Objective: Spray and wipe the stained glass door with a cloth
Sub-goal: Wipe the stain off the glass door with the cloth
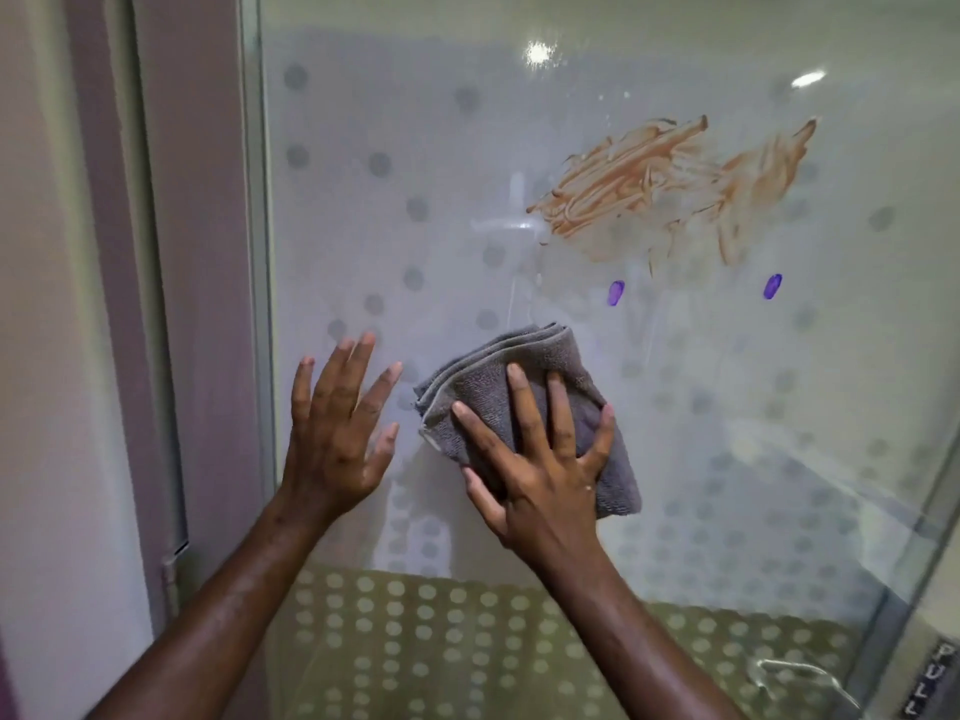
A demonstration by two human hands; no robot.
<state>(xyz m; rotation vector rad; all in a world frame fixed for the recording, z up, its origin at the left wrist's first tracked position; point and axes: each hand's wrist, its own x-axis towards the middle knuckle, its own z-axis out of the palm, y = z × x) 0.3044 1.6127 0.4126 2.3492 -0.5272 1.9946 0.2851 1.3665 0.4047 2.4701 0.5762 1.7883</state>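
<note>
Bare glass (pixel 675 387) btwn cloth (pixel 524 392) & stain (pixel 654 184); frame (pixel 257 283) hard left.

Plain pale wall (pixel 52 304) on the left with a mauve door frame (pixel 208 252); ceiling lights (pixel 537 53) glare above, probably reflections.

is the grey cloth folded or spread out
Folded: the grey cloth shows stacked layered edges along its top under the right hand.

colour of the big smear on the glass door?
Orange-brown streaks, up and to the right of the grey cloth; head view, the only one.
</note>
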